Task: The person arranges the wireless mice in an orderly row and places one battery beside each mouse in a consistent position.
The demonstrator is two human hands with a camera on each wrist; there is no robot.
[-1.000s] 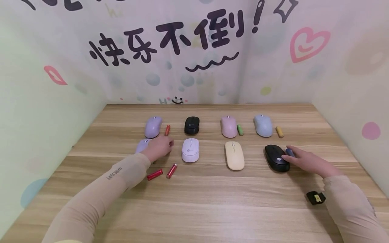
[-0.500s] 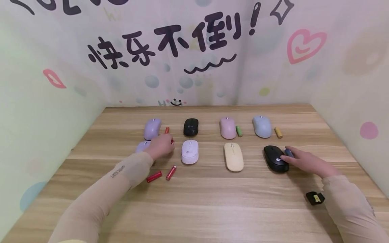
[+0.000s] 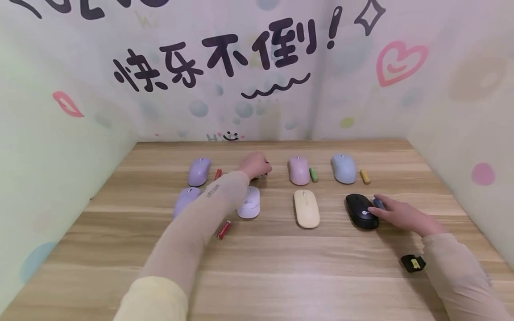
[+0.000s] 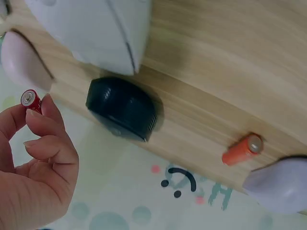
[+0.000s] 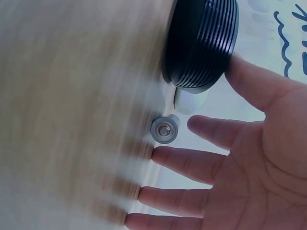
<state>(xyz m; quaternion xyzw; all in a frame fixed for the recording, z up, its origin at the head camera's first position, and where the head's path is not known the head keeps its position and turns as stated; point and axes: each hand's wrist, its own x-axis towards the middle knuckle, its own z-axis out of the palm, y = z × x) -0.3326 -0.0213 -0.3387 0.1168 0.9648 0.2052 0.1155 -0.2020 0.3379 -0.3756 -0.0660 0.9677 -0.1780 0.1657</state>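
Note:
My left hand (image 3: 254, 165) is over the back row, hiding most of the small black mouse (image 4: 122, 108). Between thumb and finger it pinches a red battery (image 4: 32, 101), clear in the left wrist view. Just in front stands a white-lilac mouse (image 3: 249, 203), partly behind the sleeve. My right hand (image 3: 405, 216) lies at the right with straight, spread fingers. Its thumb touches the side of the larger black mouse (image 3: 361, 211). A blue battery (image 3: 379, 203) lies close to its fingertips; the right wrist view shows the battery's end (image 5: 165, 129) on the table.
A pink mouse (image 3: 299, 170) has a green battery (image 3: 313, 174) beside it; a blue mouse (image 3: 343, 169) has a yellow one. Also here are a cream mouse (image 3: 307, 209), two purple mice, an orange-red battery (image 4: 243, 149), another red battery (image 3: 224, 230) and a small black piece (image 3: 412, 263).
My left hand has moved right and away from me, from beside the front purple mouse to the small black mouse, carrying a red battery. The right hand has stayed by the larger black mouse.

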